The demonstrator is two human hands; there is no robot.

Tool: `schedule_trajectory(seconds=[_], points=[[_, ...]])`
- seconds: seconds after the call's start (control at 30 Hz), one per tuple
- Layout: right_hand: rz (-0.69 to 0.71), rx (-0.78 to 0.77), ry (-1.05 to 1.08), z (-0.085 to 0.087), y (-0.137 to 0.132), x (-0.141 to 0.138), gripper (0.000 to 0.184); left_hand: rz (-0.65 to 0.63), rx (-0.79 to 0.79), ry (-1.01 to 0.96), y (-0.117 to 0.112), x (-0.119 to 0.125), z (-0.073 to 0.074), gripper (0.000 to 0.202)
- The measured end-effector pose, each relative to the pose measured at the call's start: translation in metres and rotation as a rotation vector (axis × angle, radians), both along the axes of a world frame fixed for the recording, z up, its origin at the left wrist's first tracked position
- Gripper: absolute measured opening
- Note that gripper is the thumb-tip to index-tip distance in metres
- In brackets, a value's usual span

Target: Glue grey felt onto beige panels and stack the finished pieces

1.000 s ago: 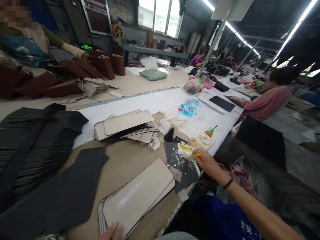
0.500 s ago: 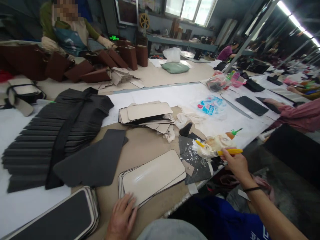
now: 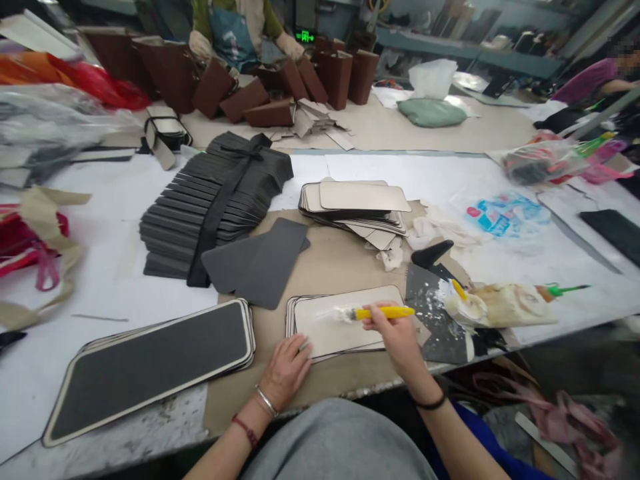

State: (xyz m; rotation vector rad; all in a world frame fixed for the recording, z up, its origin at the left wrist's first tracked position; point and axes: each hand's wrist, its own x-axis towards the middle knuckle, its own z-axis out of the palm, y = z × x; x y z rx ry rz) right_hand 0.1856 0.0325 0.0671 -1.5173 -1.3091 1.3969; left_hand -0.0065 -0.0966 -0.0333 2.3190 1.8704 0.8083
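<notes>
At a crowded workshop desk (image 3: 165,420), a person's right hand (image 3: 395,337) is closed around the yellow handle of a brush (image 3: 385,312). The brush lies nearly level, with its whitish, glue-laden tip resting on the top sheet of a stack of pale boards (image 3: 345,323) near the front edge. The left hand (image 3: 287,367) lies open and flat, fingers spread, pressing on the stack's near left corner.

Just right of the boards is a dark sheet (image 3: 430,320) smeared with white glue, with a glue-caked bottle (image 3: 500,303) lying on its side beside it. A second stack of pale boards (image 3: 360,200) sits farther back on the brown paper. A pair of grey cut pieces (image 3: 265,260) lies between that stack and a fanned pile of black pieces (image 3: 215,193) tied with a black strap. To the left of the hands is a stack of black-faced panels (image 3: 150,363) edged in beige.

Across the desk, another person in a green sleeve (image 3: 273,20) works among upright brown cases (image 3: 335,73). A green cushion (image 3: 433,112) sits to their right.
</notes>
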Motion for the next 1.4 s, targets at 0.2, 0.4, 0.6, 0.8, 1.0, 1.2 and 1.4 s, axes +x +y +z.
schedule_trajectory(seconds=[0.2, 0.4, 0.6, 0.8, 1.0, 1.2, 1.4], points=[[0.129, -0.026, 0.091, -0.029, -0.005, -0.063, 0.032, -0.022, 0.019, -0.006, 0.002, -0.004, 0.002, 0.02], [-0.064, 0.113, -0.141, -0.04, 0.029, 0.009, 0.034, -0.033, 0.08, -0.019, 0.003, -0.004, -0.001, 0.02], [-0.246, 0.221, -0.362, -0.034, 0.064, 0.085, 0.037, -0.048, 0.113, -0.02, 0.007, -0.003, -0.001, 0.02], [-0.139, 0.365, -0.638, -0.026, 0.048, 0.106, 0.033, -0.05, 0.107, -0.008, 0.009, -0.002, 0.003, 0.02], [0.1, 0.629, -0.842, -0.03, 0.009, 0.071, 0.024, -0.049, 0.152, -0.04, 0.009, -0.002, 0.001, 0.014], [0.306, 0.61, -0.622, -0.025, -0.039, -0.02, 0.018, -0.079, 0.173, -0.029, 0.007, -0.004, -0.003, 0.014], [0.143, 0.431, -0.423, -0.019, -0.038, -0.019, 0.019, -0.043, 0.125, -0.007, 0.002, -0.007, -0.001, 0.017]])
